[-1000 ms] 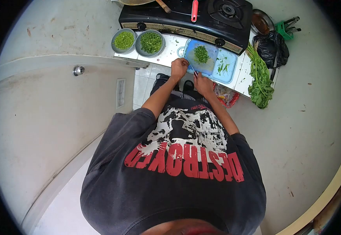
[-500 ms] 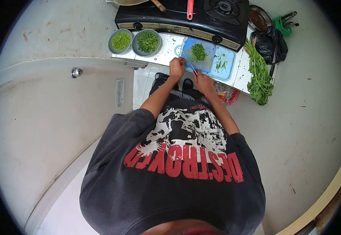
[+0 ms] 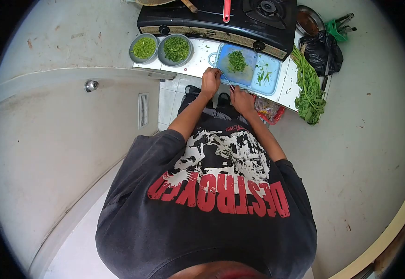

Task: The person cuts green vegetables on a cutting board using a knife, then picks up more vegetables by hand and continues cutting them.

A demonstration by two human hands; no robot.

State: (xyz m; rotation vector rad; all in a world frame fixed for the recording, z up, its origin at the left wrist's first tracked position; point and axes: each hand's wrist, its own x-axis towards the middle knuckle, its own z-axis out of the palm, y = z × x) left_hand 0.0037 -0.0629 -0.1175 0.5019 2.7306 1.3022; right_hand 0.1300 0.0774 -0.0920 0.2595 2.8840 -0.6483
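Observation:
My right hand [image 3: 242, 99] is closed round the handle of a knife [image 3: 226, 80], whose thin blade slants up toward my left hand. My left hand [image 3: 210, 82] has its fingers pinched together by the blade's tip, at the left edge of the cutting board; what they hold, if anything, is too small to make out. On the blue cutting board [image 3: 270, 87] lies a pile of chopped greens [image 3: 237, 61]. Some loose leaves [image 3: 263, 74] are scattered on the board's right part.
Two grey bowls of chopped greens, a lighter one [image 3: 144, 48] and a darker one [image 3: 176, 49], stand left of the board. Behind is a black gas stove [image 3: 202, 21]. A bundle of leafy greens [image 3: 309, 95] and a black plastic bag [image 3: 323, 52] lie at right.
Both hands and the knife stay in nearly the same place by the board's near left edge. The whole view has shifted very slightly.

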